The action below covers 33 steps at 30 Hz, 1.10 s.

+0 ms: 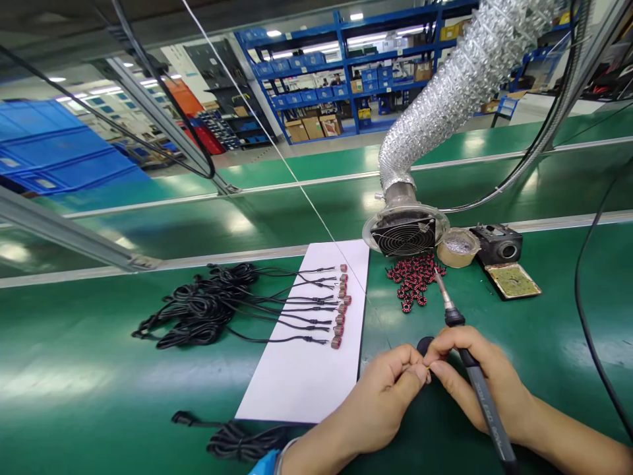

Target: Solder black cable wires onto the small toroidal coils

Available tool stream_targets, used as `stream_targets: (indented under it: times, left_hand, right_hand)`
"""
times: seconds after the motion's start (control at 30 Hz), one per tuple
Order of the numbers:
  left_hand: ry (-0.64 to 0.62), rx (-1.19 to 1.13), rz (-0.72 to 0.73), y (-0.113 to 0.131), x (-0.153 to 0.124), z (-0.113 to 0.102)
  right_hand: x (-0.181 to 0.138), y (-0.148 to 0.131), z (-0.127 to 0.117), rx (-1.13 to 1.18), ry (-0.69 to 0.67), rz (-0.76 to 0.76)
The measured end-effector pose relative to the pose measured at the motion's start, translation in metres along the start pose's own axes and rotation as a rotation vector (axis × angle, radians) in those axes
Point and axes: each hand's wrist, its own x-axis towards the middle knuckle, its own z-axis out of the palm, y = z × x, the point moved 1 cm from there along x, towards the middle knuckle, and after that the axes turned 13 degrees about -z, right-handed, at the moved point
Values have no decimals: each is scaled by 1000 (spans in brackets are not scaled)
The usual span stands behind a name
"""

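Observation:
My left hand point(383, 399) pinches with thumb and forefinger something too small to make out; a yellowish speck shows there. Its fingertips meet those of my right hand point(482, 379), also drawn together. A soldering iron point(477, 382) lies across my right hand, gripped in it, its metal tip pointing away toward a pile of small red-and-black ring parts point(413, 280). Behind my fingertips a dark round thing point(424, 344) is partly hidden. A thin pale wire point(301, 188) runs down from above toward my hands.
White board point(291, 389) bears a row of small metal cylinders point(339, 320) beside black cable ends. Coiled black cables point(202, 307) lie left, another bundle point(247, 442) nearer. Behind stand a fume extractor point(408, 231), a tape roll point(458, 247) and a soldering-iron stand point(497, 244) with sponge point(513, 280).

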Motion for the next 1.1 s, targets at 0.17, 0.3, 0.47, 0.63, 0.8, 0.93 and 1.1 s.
stream_targets:
  times: [0.17, 0.3, 0.47, 0.63, 0.8, 0.93, 1.1]
  left_hand:
    - [64, 155, 40, -4, -1, 1]
    - [75, 226, 58, -1, -4, -1]
    - [-40, 170, -8, 0, -5, -6]
    - [-122, -8, -23, -6, 2, -6]
    - [-55, -164, -123, -5, 6, 0]
    - [11, -241, -136, -5, 10, 3]
    - [74, -286, -173, -9, 13, 3]
  right_hand:
    - [7, -7, 0, -36, -41, -213]
    - [8, -3, 2, -95, -80, -246]
    - [3, 8, -7, -37, -164, -109]
    - [1, 14, -10, -24, -197, -198]
    - [-1, 19, -3, -62, -172, -290]
    - [-1, 22, -4, -104, -180, -300]
    - [1, 10, -22, -106, -106, -266]
